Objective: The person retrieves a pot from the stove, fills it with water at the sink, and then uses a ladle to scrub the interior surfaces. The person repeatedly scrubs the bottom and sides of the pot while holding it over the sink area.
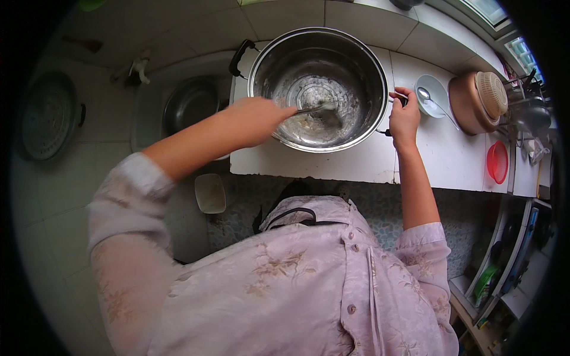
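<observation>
A large stainless steel pot [356, 66] stands on the white tiled counter [285, 162]. Its inside is wet-looking, with pale patches over the bottom. My left hand [256, 120] reaches over the near left rim, gripping the handle of a metal utensil [309, 110]. The utensil's far end is blurred inside the pot, so its exact kind is unclear. On the right side, my right hand [405, 115] is closed around the pot's black handle [399, 101], which the fingers partly cover. Another black handle [239, 58] sticks out at the pot's left.
Right of the pot are a pale bowl [427, 82] with a metal spoon [438, 107], a brown pot [463, 104] topped by a beige strainer [492, 95], and a red plastic basket [498, 162]. At left, a dark metal basin [189, 104] sits in the sink [144, 113] near a tap [140, 66].
</observation>
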Tool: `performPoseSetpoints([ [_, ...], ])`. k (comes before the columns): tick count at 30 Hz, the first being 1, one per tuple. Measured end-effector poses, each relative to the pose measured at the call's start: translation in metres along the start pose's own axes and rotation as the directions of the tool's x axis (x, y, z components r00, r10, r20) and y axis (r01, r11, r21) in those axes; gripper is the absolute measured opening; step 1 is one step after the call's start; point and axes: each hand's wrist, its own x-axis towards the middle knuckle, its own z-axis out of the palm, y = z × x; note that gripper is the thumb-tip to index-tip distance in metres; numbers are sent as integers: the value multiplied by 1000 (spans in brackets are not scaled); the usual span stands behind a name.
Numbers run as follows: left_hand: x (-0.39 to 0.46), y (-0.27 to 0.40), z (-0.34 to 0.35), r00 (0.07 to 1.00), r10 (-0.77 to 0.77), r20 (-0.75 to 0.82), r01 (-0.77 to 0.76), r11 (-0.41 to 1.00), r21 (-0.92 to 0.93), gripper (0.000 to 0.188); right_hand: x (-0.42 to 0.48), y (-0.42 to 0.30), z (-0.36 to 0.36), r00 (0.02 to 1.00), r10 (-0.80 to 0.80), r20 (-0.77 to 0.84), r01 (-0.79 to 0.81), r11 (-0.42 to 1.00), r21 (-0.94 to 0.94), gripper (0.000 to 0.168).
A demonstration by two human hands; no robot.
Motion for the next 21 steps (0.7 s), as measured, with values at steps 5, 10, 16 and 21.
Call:
performPoseSetpoints([
  [5, -37, -25, -7, 988, -133, 75, 112, 965, 238, 55, -4, -2, 1, 1000, -6, -29, 7, 1000, 21, 21],
  [10, -16, -37, 7, 979, -199, -41, 202, 976, 86, 52, -1, 1, 3, 1000, -22, -15, 23, 998, 52, 21],
  [16, -16, -6, 9, 991, -128, -48, 128, 992, 15, 50, -1, 4, 1, 999, -8, -39, 10, 998, 70, 21],
  [21, 5, -21, 30, 967, -214, -141, 203, 976, -83, 52, -4, -3, 6, 999, -36, -14, 37, 998, 42, 21],
])
